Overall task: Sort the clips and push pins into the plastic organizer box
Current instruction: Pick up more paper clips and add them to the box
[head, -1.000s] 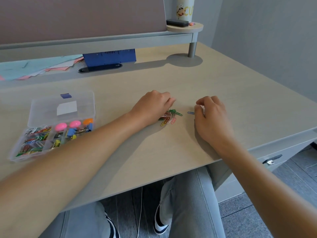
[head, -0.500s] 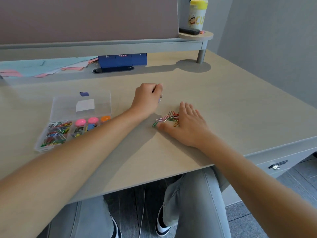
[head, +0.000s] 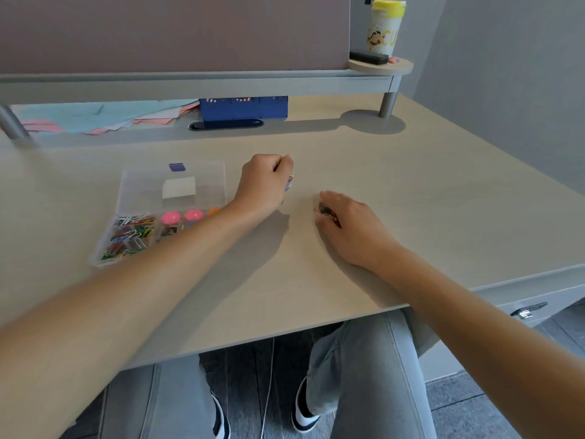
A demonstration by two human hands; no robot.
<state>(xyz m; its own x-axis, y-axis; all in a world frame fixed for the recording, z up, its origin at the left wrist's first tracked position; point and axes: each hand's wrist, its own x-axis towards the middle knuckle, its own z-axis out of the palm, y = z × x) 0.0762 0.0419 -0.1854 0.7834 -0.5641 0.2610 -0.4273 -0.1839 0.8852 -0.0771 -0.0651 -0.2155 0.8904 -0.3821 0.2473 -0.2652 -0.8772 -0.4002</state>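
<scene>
Left hand [head: 266, 182] curled into a fist above the pale wooden desk top [head: 411, 191], gripping a few coloured wire paper clips [head: 289, 182] that poke out on the thumb side. Right hand [head: 351, 226] lying low on the desk, just to the right of the left hand and slightly nearer the body, fingers bent round a small bundle of coloured wire paper clips [head: 326, 213] gathered under the fingertips; only the pink and dark ends visible.

Directly left of the left wrist, touching the forearm's outline: clear plastic organizer box [head: 109, 248], lid [head: 172, 185] folded open away from the body, with a white label and a small blue latch at the far edge. In the compartments furthest left of the hand, tangled multicoloured paper clips [head: 133, 231]; closer to the forearm, round pink push-pin heads [head: 182, 217] and one orange head [head: 214, 211] partly hidden by the arm. Contents of the remaining compartments too blurred to tell.

Well beyond both hands, under a grey raised shelf [head: 196, 82]: sheets of light blue and pink paper [head: 95, 117] to the far left, a dark blue rectangular box [head: 243, 107] straight ahead of the left hand. Far beyond the right hand, on a round wooden stand [head: 381, 66], a white cup with a yellow lid [head: 383, 26] and a flat black object [head: 368, 57].
</scene>
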